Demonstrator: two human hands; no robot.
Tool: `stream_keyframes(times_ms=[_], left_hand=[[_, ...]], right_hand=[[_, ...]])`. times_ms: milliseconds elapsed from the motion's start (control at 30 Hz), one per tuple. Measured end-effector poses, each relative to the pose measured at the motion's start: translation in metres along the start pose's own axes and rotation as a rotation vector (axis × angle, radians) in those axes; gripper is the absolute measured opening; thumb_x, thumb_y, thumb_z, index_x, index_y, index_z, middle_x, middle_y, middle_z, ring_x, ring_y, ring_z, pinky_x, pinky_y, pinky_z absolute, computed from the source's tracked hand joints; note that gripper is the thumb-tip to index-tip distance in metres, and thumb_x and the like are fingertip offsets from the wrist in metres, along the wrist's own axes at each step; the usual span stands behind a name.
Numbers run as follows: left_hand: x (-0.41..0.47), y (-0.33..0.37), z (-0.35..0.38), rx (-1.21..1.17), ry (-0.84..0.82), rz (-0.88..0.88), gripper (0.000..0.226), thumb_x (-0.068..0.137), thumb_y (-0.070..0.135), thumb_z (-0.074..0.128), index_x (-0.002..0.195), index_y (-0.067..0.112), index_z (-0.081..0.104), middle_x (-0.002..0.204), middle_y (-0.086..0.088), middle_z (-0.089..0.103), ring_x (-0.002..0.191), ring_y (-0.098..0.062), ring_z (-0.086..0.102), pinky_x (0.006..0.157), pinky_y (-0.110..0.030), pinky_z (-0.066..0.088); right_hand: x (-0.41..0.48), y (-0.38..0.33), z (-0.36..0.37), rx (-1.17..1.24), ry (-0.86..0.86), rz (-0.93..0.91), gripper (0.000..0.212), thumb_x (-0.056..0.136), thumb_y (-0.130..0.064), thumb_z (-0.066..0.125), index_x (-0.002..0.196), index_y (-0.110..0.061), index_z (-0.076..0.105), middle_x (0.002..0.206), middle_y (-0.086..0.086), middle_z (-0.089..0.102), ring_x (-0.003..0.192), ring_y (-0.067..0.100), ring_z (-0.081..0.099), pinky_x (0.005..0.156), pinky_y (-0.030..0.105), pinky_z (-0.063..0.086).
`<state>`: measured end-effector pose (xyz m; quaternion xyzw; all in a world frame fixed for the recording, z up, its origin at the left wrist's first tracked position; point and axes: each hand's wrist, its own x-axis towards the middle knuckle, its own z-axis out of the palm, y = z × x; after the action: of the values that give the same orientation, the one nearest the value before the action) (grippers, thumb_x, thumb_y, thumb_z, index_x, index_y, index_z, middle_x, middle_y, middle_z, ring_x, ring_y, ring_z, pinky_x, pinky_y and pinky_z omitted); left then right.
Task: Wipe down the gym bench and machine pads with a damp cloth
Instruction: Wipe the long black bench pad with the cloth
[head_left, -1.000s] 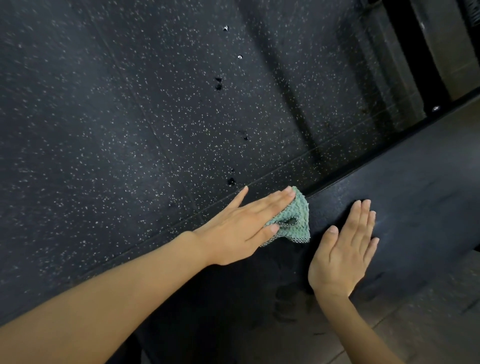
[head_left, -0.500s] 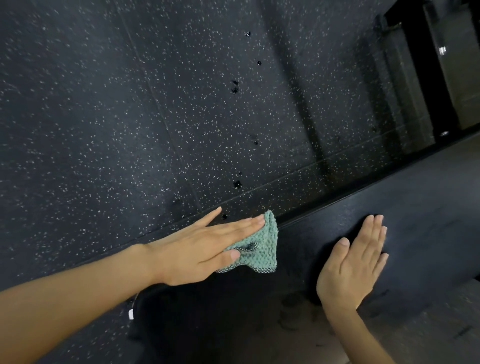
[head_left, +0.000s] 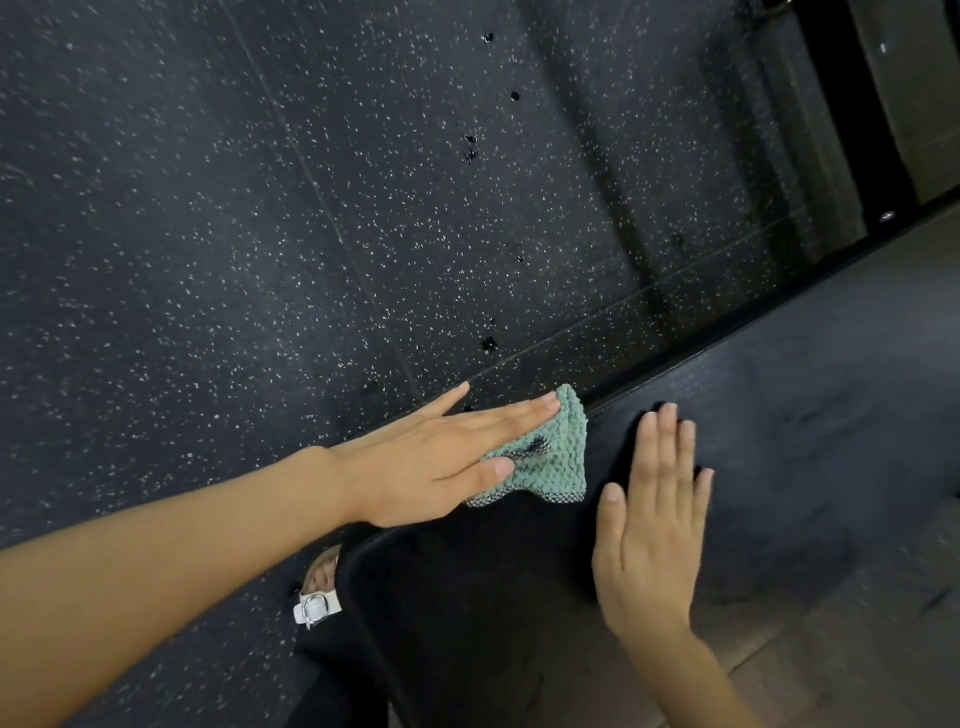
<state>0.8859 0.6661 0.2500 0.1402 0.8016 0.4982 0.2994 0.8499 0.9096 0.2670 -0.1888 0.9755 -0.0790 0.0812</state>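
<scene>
A black padded gym bench (head_left: 810, 426) runs diagonally from lower middle to the right edge. My left hand (head_left: 431, 462) lies flat near the pad's far edge, pressing a green knitted cloth (head_left: 550, 457) against it; the cloth sticks out past my fingertips. To the right of the cloth, my right hand (head_left: 649, 525) rests flat on the pad with fingers together, holding nothing. The bench's rounded near end shows below my left hand.
Dark rubber floor (head_left: 260, 234) with white speckles fills the left and top. A foot in a white buckled sandal (head_left: 318, 592) stands beside the bench's end. A dark machine frame (head_left: 831, 104) rises at the top right. Grey flooring (head_left: 857, 649) lies at the lower right.
My left hand drew the cloth back along the pad's far edge toward the bench's end and now sits close beside my right hand. The view shifted, and the sandalled foot came into sight.
</scene>
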Motion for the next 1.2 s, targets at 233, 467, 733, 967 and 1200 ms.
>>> stream_keyframes(times_ms=[233, 467, 733, 967, 1200], left_hand=[[-0.024, -0.005, 0.007, -0.028, 0.01, 0.002, 0.057, 0.109, 0.032, 0.026, 0.155, 0.039, -0.007, 0.16, 0.032, -0.009, 0.146, 0.013, -0.003, 0.125, -0.042, -0.009], [-0.055, -0.018, 0.011, -0.001, -0.03, -0.011, 0.058, 0.107, 0.036, 0.023, 0.156, 0.036, -0.007, 0.16, 0.032, -0.009, 0.147, 0.011, -0.001, 0.125, -0.045, -0.006], [-0.031, -0.016, 0.012, -0.037, 0.014, 0.0, 0.056, 0.108, 0.034, 0.023, 0.156, 0.038, -0.005, 0.16, 0.033, -0.006, 0.145, 0.014, 0.0, 0.125, -0.039, -0.007], [-0.032, -0.012, 0.013, -0.07, 0.034, 0.005, 0.056, 0.108, 0.036, 0.024, 0.158, 0.034, -0.002, 0.161, 0.029, -0.003, 0.145, 0.015, -0.001, 0.125, -0.035, -0.006], [-0.082, -0.026, 0.024, 0.007, 0.009, -0.008, 0.058, 0.109, 0.034, 0.025, 0.157, 0.03, -0.007, 0.163, 0.026, -0.008, 0.148, 0.009, -0.002, 0.124, -0.044, -0.008]], right_hand=[[-0.034, -0.019, 0.005, -0.037, -0.108, -0.182, 0.056, 0.106, -0.037, 0.01, 0.158, -0.016, 0.012, 0.166, -0.001, 0.011, 0.153, 0.019, 0.011, 0.124, 0.041, 0.002], [-0.031, -0.016, 0.004, -0.057, -0.134, -0.244, 0.057, 0.105, -0.037, 0.01, 0.157, -0.013, 0.013, 0.166, -0.001, 0.007, 0.153, 0.021, 0.011, 0.123, 0.043, 0.004], [-0.031, -0.018, 0.004, -0.066, -0.146, -0.252, 0.058, 0.105, -0.037, 0.01, 0.158, -0.014, 0.011, 0.166, 0.001, 0.01, 0.152, 0.023, 0.012, 0.123, 0.045, 0.004], [-0.03, -0.02, 0.004, -0.068, -0.136, -0.243, 0.058, 0.104, -0.036, 0.012, 0.158, -0.013, 0.012, 0.166, 0.001, 0.01, 0.153, 0.022, 0.01, 0.123, 0.044, 0.003], [-0.031, -0.019, 0.004, -0.069, -0.115, -0.245, 0.063, 0.098, -0.028, 0.024, 0.158, -0.014, 0.011, 0.165, 0.002, 0.012, 0.153, 0.021, 0.01, 0.123, 0.046, 0.005]])
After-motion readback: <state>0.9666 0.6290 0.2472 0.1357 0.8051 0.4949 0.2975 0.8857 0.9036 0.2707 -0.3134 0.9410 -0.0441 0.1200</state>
